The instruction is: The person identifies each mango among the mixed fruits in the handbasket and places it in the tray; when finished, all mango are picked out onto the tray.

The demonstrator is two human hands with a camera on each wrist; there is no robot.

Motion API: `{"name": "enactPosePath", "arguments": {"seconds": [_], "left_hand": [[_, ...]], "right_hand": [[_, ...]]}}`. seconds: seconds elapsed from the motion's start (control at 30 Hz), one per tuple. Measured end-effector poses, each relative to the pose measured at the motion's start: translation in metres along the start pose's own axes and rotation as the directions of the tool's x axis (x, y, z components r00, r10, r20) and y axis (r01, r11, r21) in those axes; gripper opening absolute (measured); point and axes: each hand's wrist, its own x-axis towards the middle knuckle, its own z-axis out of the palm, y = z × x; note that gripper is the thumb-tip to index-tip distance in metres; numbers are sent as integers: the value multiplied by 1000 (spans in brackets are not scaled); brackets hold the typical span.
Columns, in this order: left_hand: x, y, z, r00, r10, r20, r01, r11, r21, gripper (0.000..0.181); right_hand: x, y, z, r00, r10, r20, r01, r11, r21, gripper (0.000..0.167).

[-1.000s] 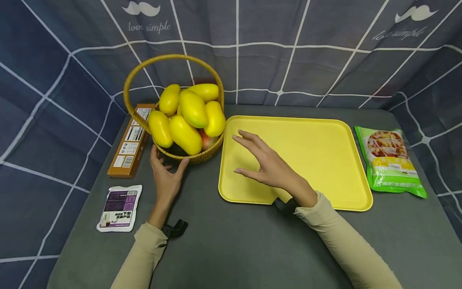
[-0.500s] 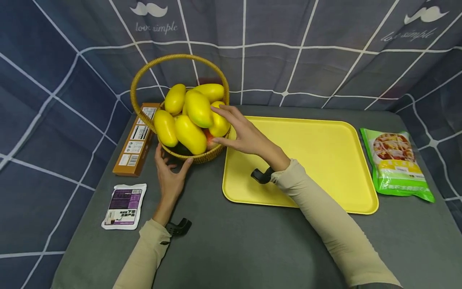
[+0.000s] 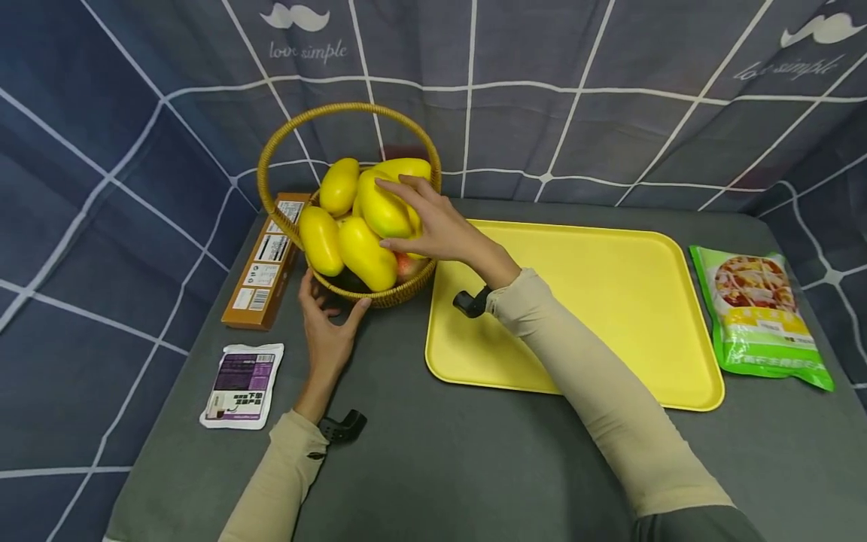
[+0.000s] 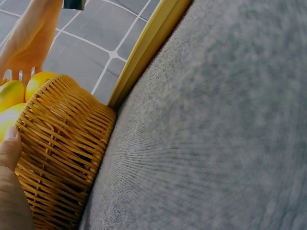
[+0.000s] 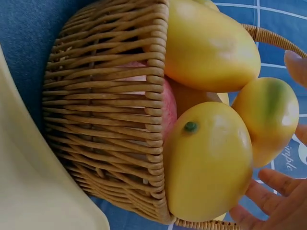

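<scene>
A wicker basket (image 3: 389,299) with a tall arched handle holds several yellow mangoes (image 3: 366,256) and a reddish round fruit (image 3: 409,266). My left hand (image 3: 328,339) is at its front, fingers and thumb spread against the outer side; the left wrist view has the thumb (image 4: 10,148) at the rim. Over the basket's right side, my right hand (image 3: 440,229) reaches with thumb and fingers apart around the topmost mango (image 3: 381,205). In the right wrist view, fingertips (image 5: 256,196) lie close to the mangoes; firm contact is unclear.
A yellow tray (image 3: 576,301) lies right of the basket, beneath the right forearm. Farther right is a green food packet (image 3: 762,312). Left of the basket are a brown box (image 3: 264,263) and a white-and-purple pouch (image 3: 242,386). A checked curtain (image 3: 515,128) hangs behind.
My right hand has moved left and away from me, from above the tray to the top mango. My left hand stays at the basket's front. The whole view has shifted slightly.
</scene>
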Motion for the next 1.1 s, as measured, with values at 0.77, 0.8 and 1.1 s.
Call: {"name": "enactPosePath", "arguments": {"seconds": [0.77,0.8,1.1], "left_hand": [[-1,-2,-2,1000,5,14,-5,1000,-6,92],[-1,-2,-2,1000,4,13,-4,1000,-5,92],[-2,0,-1,1000,4,12,-4,1000,-7,92]], "right_hand": [[17,9,5,998,24,63,-27,999,38,83],[17,9,5,998,22,57,-24,999,38,83],[7,4,1,995,-35,-88,43,995,90,80]]}}
